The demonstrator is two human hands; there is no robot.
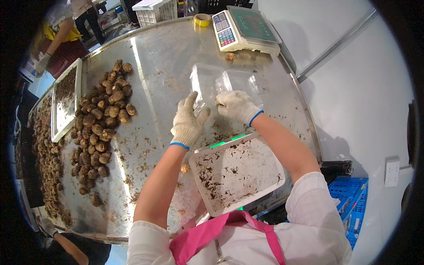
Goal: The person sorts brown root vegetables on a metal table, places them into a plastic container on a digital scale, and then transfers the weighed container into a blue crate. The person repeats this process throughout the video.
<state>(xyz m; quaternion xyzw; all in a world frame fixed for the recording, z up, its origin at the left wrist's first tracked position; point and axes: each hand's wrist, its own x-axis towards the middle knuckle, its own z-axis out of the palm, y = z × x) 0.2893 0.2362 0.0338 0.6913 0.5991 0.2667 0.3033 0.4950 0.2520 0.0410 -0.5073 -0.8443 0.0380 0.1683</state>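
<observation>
A clear plastic clamshell container (228, 81) lies unfolded on the metal table (172, 59) in front of me. My left hand (188, 119), in a white knit glove, is at its left part with thumb and forefinger spread; whether the fingertips touch the plastic I cannot tell. My right hand (236, 105), gloved too, is curled at the near edge of the right part, its fingertips partly hidden. Below both hands a white plastic tray (238, 172) holds dark root scraps. Left of my hands is a pile of small brown taro-like tubers (99, 126).
A digital scale (246, 29) and a roll of yellow tape (202, 20) stand at the far edge. A white-framed tray (66, 99) sits by more tubers (49, 165) at left. Co-workers are at the upper left and lower left. Blue crates (351, 202) stand at right, beside the wall.
</observation>
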